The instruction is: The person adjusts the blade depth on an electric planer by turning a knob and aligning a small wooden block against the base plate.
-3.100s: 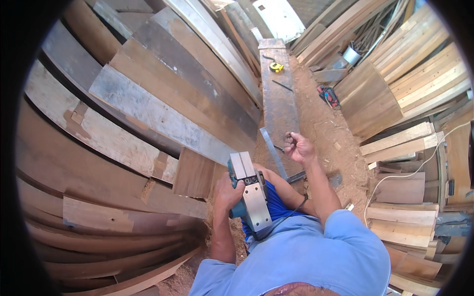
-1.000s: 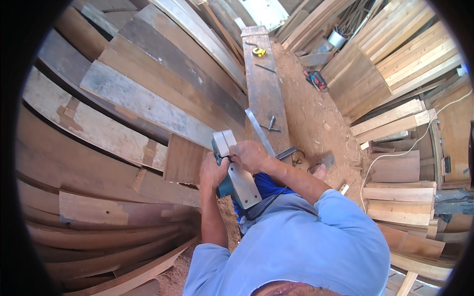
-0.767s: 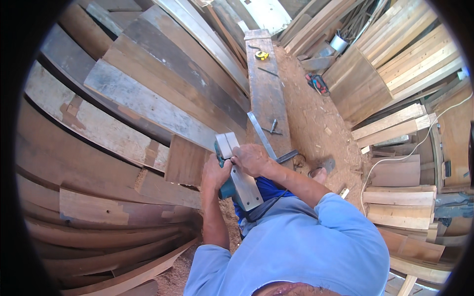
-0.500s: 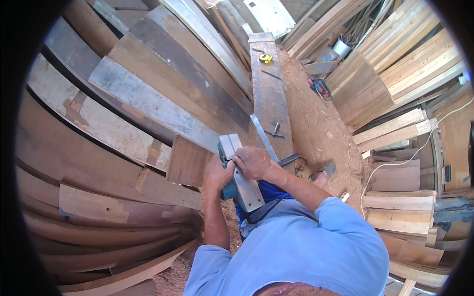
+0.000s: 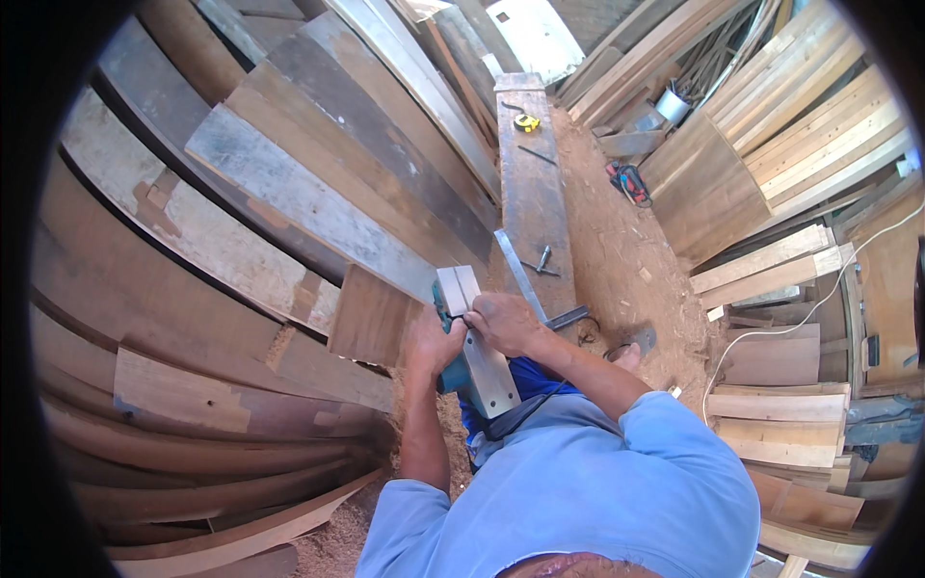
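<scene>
L fingers (image 5: 451, 339) curled rnd elec. planer (image 5: 492, 374), sole up | R fingers (image 5: 485, 314) bunched at its mid, hold unclear

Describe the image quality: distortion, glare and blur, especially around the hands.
Head view: black borders the round image, and the boards at lower left bow near the rim; head view: the white panel at top looks nearly washed out; head view: left hand and right hand on the planer show no obvious blur.
</scene>
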Tool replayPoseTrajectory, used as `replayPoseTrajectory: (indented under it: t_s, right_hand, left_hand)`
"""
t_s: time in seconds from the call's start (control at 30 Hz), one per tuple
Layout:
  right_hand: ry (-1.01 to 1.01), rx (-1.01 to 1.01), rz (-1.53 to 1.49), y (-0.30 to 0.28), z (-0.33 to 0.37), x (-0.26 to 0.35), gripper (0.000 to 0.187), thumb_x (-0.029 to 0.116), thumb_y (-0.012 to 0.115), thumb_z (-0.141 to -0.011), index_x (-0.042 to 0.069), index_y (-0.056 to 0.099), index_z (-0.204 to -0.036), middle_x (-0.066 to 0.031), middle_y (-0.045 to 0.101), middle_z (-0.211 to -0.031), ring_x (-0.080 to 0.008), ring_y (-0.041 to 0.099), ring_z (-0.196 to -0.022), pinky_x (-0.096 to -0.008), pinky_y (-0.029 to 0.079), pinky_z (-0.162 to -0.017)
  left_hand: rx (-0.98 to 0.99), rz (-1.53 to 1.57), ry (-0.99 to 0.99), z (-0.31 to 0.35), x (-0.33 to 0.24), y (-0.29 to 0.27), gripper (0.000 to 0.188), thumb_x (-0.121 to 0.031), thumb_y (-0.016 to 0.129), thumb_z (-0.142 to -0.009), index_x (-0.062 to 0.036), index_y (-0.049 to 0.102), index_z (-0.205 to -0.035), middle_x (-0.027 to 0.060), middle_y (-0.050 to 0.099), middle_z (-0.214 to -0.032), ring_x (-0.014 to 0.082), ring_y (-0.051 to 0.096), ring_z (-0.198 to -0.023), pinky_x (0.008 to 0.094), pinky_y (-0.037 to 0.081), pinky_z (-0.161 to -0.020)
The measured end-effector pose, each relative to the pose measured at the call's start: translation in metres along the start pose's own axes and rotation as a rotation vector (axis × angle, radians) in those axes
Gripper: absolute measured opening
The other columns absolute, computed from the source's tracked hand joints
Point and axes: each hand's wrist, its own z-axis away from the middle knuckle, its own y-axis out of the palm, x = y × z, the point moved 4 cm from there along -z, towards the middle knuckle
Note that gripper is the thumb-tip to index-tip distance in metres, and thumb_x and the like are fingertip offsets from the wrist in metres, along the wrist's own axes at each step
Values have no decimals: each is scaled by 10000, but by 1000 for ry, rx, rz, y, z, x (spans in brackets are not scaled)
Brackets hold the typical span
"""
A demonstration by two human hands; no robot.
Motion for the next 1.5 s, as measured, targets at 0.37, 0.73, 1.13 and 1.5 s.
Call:
replayPoseTrajectory:
  t_s: [0.37, 0.73, 1.13, 1.5]
  right_hand:
    - [-68, -105, -54, -17, 30, 0, 147, 128, 690, -939, 30, 606, -1009, -198, 643, -897, -439, 662, -897, -502, 514, -771]
    - [-38, -159, -185, -23, 26, -3, 131, 151, 680, -945, 34, 632, -977, -204, 658, -889, -413, 669, -870, -485, 519, -752]
    - [-2, -156, -154, -11, 22, -4, 168, 196, 656, -966, 29, 654, -961, -212, 673, -901, -420, 672, -884, -481, 521, -761]
    - [-18, -127, -118, -12, 18, -4, 157, 180, 662, -959, 25, 656, -979, -214, 668, -896, -418, 675, -881, -497, 514, -756]
  left_hand:
    - [-51, -89, 70, 18, -19, 10, 539, -368, 702, -837, 39, 604, -1176, 298, 674, -1148, 480, 608, -1096, 562, 496, -957]
    - [6, -91, 33, 3, -16, 13, 593, -380, 679, -848, 49, 586, -1247, 283, 663, -1220, 462, 592, -1160, 540, 485, -1011]
    - [49, -76, 5, 3, -11, 12, 610, -403, 666, -859, 43, 578, -1265, 281, 650, -1258, 455, 580, -1184, 533, 469, -1037]
    - [39, -62, 7, 2, -16, 6, 603, -383, 674, -848, 58, 596, -1250, 295, 665, -1238, 470, 598, -1176, 535, 485, -1022]
